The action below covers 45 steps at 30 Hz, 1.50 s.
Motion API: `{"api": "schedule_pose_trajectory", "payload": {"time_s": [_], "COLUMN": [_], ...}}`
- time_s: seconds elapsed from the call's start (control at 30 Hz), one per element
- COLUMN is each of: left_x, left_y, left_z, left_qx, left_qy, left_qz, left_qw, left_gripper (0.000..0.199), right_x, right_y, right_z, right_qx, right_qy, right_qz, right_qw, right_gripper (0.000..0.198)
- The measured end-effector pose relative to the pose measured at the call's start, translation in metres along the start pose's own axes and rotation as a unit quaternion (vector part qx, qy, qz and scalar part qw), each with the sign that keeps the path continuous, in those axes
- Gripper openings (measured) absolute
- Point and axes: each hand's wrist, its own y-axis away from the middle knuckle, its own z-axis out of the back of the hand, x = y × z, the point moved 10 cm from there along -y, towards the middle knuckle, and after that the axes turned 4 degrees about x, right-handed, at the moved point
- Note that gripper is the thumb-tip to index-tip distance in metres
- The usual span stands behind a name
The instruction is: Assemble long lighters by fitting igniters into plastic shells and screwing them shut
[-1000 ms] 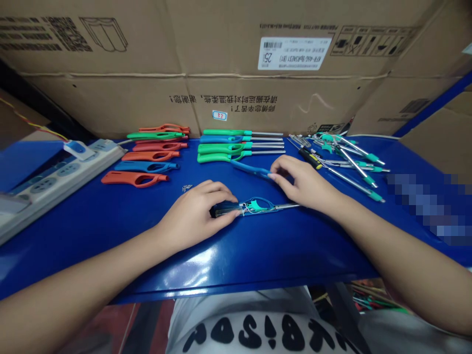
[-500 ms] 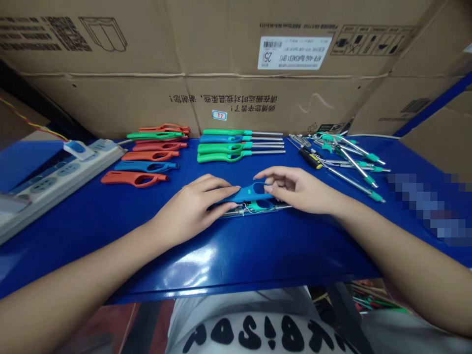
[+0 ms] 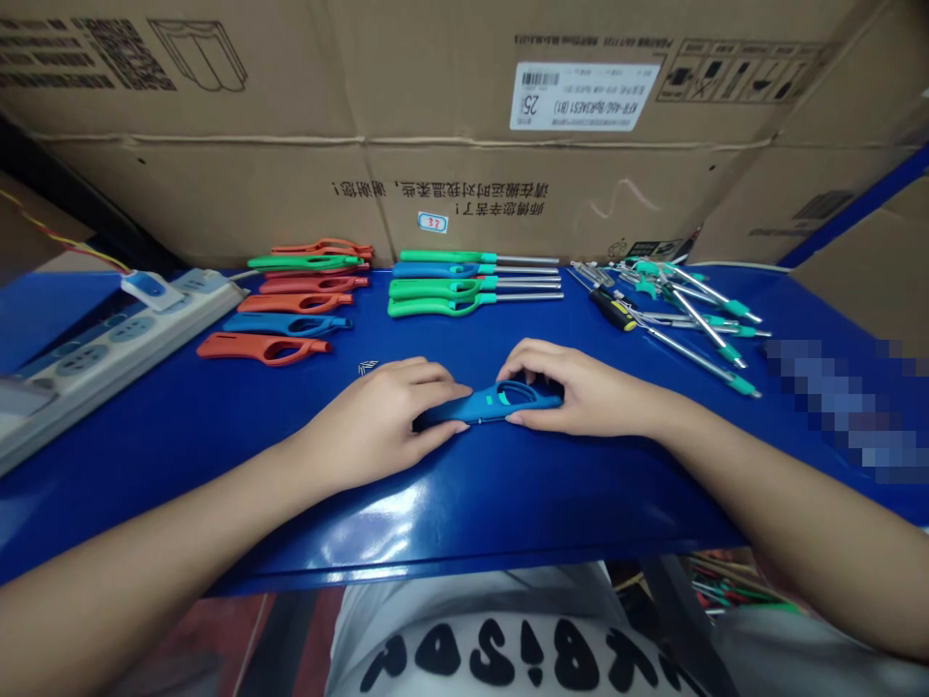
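A blue long-nosed lighter casing lies at the middle of the table, gripped at both ends. Its two halves sit together, with a thin seam along the near side. My left hand pinches the handle end between thumb and fingers. Around the other end, beside the trigger loop, my right hand is closed with thumb below and fingers above. A bit of turquoise trigger shows inside the loop. The inner parts are covered, and the metal tube is hidden by my right hand. Small screws lie just beyond my left hand.
Several casing halves lie in a column at the left, near a white power strip. Lighters with metal tubes are stacked at the back. At the right are loose tube assemblies and a black-yellow screwdriver. A cardboard wall stands behind.
The upper blue half has come down onto the lower one, covering the wires and metal parts. My right hand has shifted slightly lower and now wraps the casing's end.
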Motion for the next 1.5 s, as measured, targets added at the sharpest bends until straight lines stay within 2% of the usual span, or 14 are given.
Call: {"api": "schedule_pose_trajectory", "payload": {"time_s": [0.67,0.83,0.97,1.03,1.13,1.27,1.4,1.5], "left_x": [0.003,-0.012,-0.022,-0.02,-0.015,-0.016,-0.02,-0.013], "left_y": [0.001,0.002,0.004,0.004,0.003,0.004,0.007,0.007], "left_z": [-0.003,-0.002,-0.005,-0.002,0.004,0.01,0.015,0.021], "left_qx": [0.002,-0.021,-0.033,-0.046,-0.067,-0.09,-0.12,-0.13], "left_qy": [-0.008,-0.108,-0.184,-0.172,-0.126,-0.083,-0.103,-0.098], "left_qz": [0.006,-0.028,-0.05,-0.051,-0.046,-0.057,-0.069,-0.056], "left_qw": [1.0,0.994,0.981,0.983,0.989,0.991,0.985,0.985], "left_gripper": [0.027,0.022,0.025,0.026,0.027,0.026,0.025,0.024], "right_x": [0.003,0.004,0.011,0.015,0.02,0.028,0.031,0.025], "right_y": [-0.001,0.0,0.0,0.001,0.003,0.007,0.007,0.006], "right_z": [-0.002,-0.005,-0.008,-0.008,-0.002,0.006,0.006,0.017], "right_qx": [-0.011,-0.006,-0.001,-0.011,-0.04,-0.092,-0.109,-0.137], "right_qy": [0.059,0.08,0.18,0.218,0.21,0.187,0.176,0.149], "right_qz": [0.041,0.019,0.045,0.074,0.102,0.113,0.114,0.096], "right_qw": [0.997,0.997,0.983,0.973,0.971,0.972,0.972,0.975], "right_gripper": [0.03,0.033,0.032,0.028,0.023,0.02,0.018,0.017]}}
